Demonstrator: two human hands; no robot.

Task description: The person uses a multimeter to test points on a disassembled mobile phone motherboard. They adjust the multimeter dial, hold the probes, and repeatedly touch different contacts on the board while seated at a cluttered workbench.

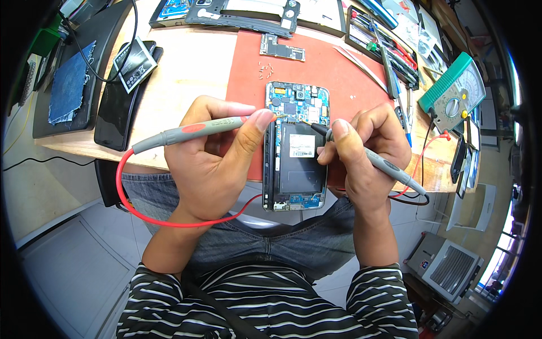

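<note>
An opened smartphone [305, 164] lies lengthwise before me on a red mat [247, 68], its blue circuit board [293, 101] bare at the far end. My left hand [217, 152] is closed on a grey-and-red test probe [195, 131], whose tip reaches the board's left side. Closed on a grey test probe with a black tip [389, 168], my right hand [367, 147] points it at the board's lower right part. Whether either tip touches metal is too small to tell. A red lead [164, 221] loops from the left probe.
A green-edged analog multimeter [454, 104] stands at the right. Tweezers [361, 66] and a tool tray [384, 48] lie at the far right. Past the phone are small screws [266, 70] and a loose circuit board [282, 50]. At left lie a battery [134, 65] and a black phone [119, 116].
</note>
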